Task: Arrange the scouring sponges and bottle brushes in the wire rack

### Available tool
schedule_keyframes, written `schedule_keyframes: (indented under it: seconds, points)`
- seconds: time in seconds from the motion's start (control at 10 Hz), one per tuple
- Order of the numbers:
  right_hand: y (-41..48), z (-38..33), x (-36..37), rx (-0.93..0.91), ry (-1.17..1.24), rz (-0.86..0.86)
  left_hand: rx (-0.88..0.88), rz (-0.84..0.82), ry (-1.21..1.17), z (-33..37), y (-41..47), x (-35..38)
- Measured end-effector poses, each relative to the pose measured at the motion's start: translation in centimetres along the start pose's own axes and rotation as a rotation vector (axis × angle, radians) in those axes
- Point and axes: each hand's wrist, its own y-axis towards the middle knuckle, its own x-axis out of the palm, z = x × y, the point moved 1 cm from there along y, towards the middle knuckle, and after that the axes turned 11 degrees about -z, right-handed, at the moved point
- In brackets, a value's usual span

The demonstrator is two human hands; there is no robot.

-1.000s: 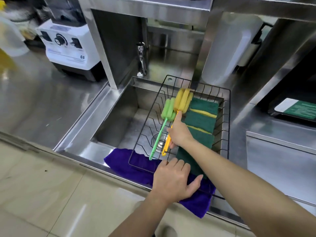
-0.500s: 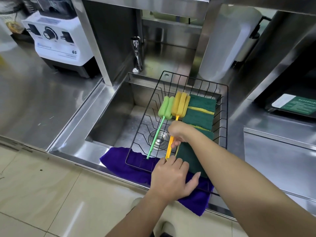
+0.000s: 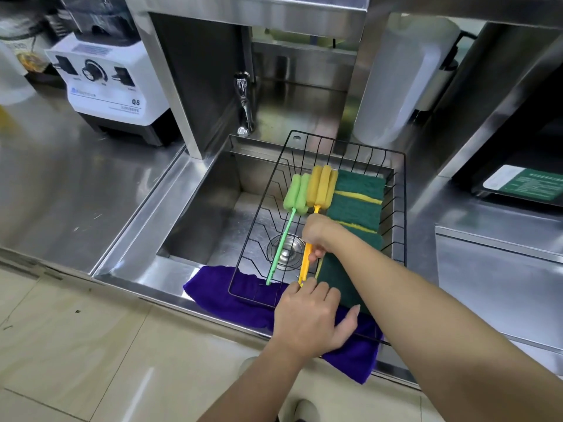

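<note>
Wire rack point(image 3: 399, 208) spans sink point(image 3: 213, 190). Inside: green brush point(image 3: 294, 194), yellow brush point(image 3: 322, 187), sponges point(image 3: 356, 205) side by side. Right hand point(image 3: 318, 236) apparently pinching yellow handle. Left hand point(image 3: 307, 318) spread flat, holding nothing, on purple cloth point(image 3: 231, 296) at rack's near edge.

Left hand point(image 3: 307, 318) bare; right hand point(image 3: 316, 236) bare; forearms unsleeved; no rings or watch visible.

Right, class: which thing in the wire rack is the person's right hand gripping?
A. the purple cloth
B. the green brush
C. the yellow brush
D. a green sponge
C: the right hand closes on the yellow brush handle, beside the green brush.
</note>
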Motion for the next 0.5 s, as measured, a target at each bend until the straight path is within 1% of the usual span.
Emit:
schedule_keyframes:
  seconds: [0.1, 0.2, 0.4, 0.5]
  points:
    - [-0.2, 0.3, 0.0, -0.038, 0.022, 0.129, 0.010, -0.013, -0.005, 0.1, 0.1, -0.2]
    - [-1.3, 0.2, -0.5, -0.119, 0.129, 0.212, 0.014, -0.046, -0.008, 0.0, 0.1, -0.3]
    - [-6.4, 0.2, -3.5, -0.319, 0.168, 0.378, 0.058, -0.109, -0.017, -0.1, 0.2, -0.6]
    - [-10.2, 0.6, -5.3, -0.477, 0.209, 0.449, 0.025, -0.116, -0.146, 0.2, -0.1, -1.0]
